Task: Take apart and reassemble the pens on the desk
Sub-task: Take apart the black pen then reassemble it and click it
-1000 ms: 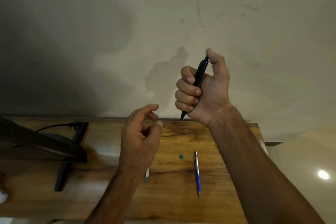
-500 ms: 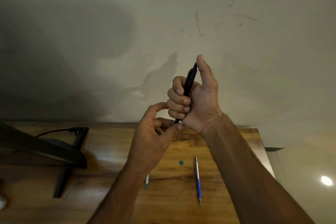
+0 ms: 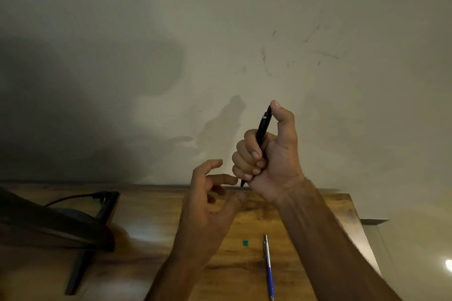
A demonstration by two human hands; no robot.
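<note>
My right hand (image 3: 274,159) is raised in front of the wall, fist closed around a black pen (image 3: 263,127) held almost upright, thumb on its top end and tip poking out below the fist. My left hand (image 3: 210,205) hovers just below and left of that tip with fingers spread and nothing in it. On the wooden desk (image 3: 151,217) lies a silver and blue pen (image 3: 268,266), pointing toward me. A small teal cap piece (image 3: 245,242) rests left of it.
A dark monitor (image 3: 56,225) on a black stand (image 3: 78,273) fills the desk's left side, with a cable behind it. The desk's right edge (image 3: 362,234) is close to my right forearm. A plain wall rises behind the desk.
My left hand, pinching at the pen's tip half a second ago, has let go and dropped slightly with fingers apart. My right hand still holds the black pen upright.
</note>
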